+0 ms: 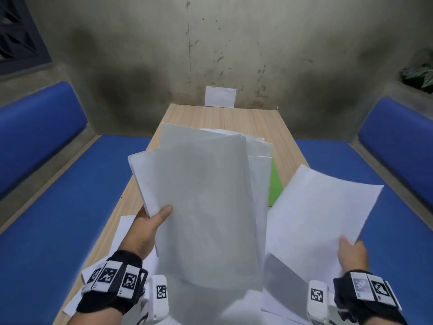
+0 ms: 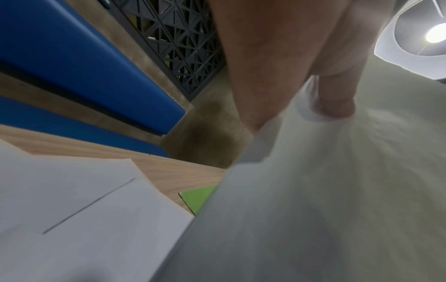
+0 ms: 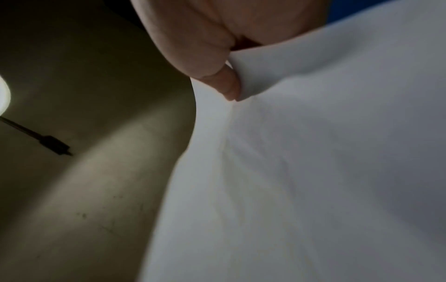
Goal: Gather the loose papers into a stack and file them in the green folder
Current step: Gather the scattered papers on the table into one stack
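Note:
My left hand (image 1: 154, 219) grips a fanned bundle of white papers (image 1: 201, 202) by its left edge, thumb on top, lifted above the wooden table (image 1: 222, 116). In the left wrist view the left hand (image 2: 335, 106) pinches that bundle of papers (image 2: 313, 209). My right hand (image 1: 351, 249) pinches a single white sheet (image 1: 323, 212) at its near right corner, held up beside the bundle. The right wrist view shows the right hand (image 3: 231, 89) nipping the sheet (image 3: 313, 171). The green folder (image 1: 276, 184) lies on the table, mostly hidden behind the papers; a corner of the green folder (image 2: 198, 198) shows.
More loose sheets (image 1: 121, 233) lie on the near part of the table under my wrists. A small white card (image 1: 220, 96) leans on the concrete wall at the far end. Blue padded benches (image 1: 58, 207) run along both sides of the table.

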### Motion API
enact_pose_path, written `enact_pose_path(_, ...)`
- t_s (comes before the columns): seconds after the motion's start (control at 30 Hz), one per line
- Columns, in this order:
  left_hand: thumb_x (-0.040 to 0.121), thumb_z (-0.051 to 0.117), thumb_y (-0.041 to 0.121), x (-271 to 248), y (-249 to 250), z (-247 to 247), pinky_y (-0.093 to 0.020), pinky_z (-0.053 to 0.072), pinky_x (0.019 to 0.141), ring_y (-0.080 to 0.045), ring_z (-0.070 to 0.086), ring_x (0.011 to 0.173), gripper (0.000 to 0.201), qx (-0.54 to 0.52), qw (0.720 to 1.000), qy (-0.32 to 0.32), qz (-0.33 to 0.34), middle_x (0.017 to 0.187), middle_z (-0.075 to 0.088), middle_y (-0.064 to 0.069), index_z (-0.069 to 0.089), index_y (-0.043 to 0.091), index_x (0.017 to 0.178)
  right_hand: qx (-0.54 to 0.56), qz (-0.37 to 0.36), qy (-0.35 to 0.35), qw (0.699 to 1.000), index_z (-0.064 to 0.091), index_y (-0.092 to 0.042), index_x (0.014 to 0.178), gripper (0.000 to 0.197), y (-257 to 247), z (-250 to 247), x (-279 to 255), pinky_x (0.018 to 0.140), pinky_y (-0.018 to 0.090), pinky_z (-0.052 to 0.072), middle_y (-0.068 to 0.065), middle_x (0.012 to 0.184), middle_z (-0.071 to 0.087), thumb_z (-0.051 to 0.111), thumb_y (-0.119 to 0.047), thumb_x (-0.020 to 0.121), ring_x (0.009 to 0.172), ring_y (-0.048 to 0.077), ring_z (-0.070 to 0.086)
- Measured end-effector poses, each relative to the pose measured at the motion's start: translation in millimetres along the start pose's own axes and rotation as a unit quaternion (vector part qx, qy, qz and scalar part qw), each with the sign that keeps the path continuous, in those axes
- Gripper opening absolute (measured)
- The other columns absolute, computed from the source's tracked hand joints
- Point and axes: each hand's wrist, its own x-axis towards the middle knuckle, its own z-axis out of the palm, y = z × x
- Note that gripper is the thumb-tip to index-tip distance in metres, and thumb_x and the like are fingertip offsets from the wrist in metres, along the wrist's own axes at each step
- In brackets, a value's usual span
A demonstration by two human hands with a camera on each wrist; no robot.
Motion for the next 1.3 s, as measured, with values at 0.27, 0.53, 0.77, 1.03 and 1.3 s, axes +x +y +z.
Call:
enact_pose_path(0.27, 0.035, 0.089, 0.049, -1.3, 6.2, 8.6, -0.038, 0.053, 0.084, -0.026, 0.068, 0.103, 0.095, -0.048, 0.995, -0.091, -0.017, 0.112, 0.072, -0.009, 0.061, 0.009, 0.117, 0.023, 0.020, -0.094, 0.995, 0.047, -0.001, 0.131, 0.040, 8.7, 26.7, -24.5, 0.100, 0.039, 0.038, 0.018, 0.131, 0.054, 0.044, -0.012, 0.092, 0.117, 0.037, 0.053)
enact_pose_path(0.53, 0.086, 0.062, 0.016, -3.2, -13.0, 26.8, -0.037, 0.052, 0.088, -0.031, 0.062, 0.112, 0.039, -0.002, 0.993, -0.080, -0.088, 0.121, 0.066, -0.014, 0.056, 0.007, 0.123, 0.165, 0.067, -0.317, 0.932, 0.059, -0.013, 0.117, 0.027, -21.9, 44.6, -73.6, 0.081, 0.034, 0.049, 0.002, 0.109, 0.068, 0.051, -0.019, 0.092, 0.102, 0.021, 0.062)
enact_pose_path(0.77, 0.094, 0.048, 0.010, -12.1, -25.0, 35.9, -0.037, 0.049, 0.088, -0.031, 0.058, 0.114, 0.037, 0.040, 0.987, -0.070, -0.136, 0.126, 0.061, -0.016, 0.048, 0.006, 0.130, 0.133, 0.061, -0.377, 0.915, 0.055, -0.026, 0.124, 0.081, -18.7, 47.9, -82.1, 0.094, 0.036, 0.047, -0.005, 0.121, 0.065, 0.058, -0.074, 0.059, 0.115, 0.016, 0.058)
enact_pose_path(1.03, 0.094, 0.049, 0.014, -17.9, -24.9, 46.3, -0.044, 0.045, 0.100, -0.027, 0.060, 0.114, 0.035, 0.072, 0.993, -0.046, -0.079, 0.122, 0.064, -0.008, 0.049, 0.013, 0.129, 0.096, -0.076, -0.413, 0.902, 0.055, -0.026, 0.118, 0.088, -18.0, 53.9, -87.8, 0.100, 0.040, 0.047, 0.000, 0.116, 0.069, 0.081, -0.062, 0.042, 0.109, 0.016, 0.064)
enact_pose_path(1.3, 0.069, 0.071, 0.032, -32.5, -4.5, 48.6, -0.028, 0.055, 0.082, -0.010, 0.066, 0.101, 0.060, 0.088, 0.992, -0.064, 0.058, 0.113, 0.068, 0.003, 0.048, 0.029, 0.124, 0.083, -0.131, -0.350, 0.924, 0.064, -0.022, 0.087, 0.012, -26.8, 53.0, -85.7, 0.054, 0.005, 0.049, -0.021, 0.070, 0.074, 0.066, -0.011, 0.082, 0.066, -0.008, 0.068)
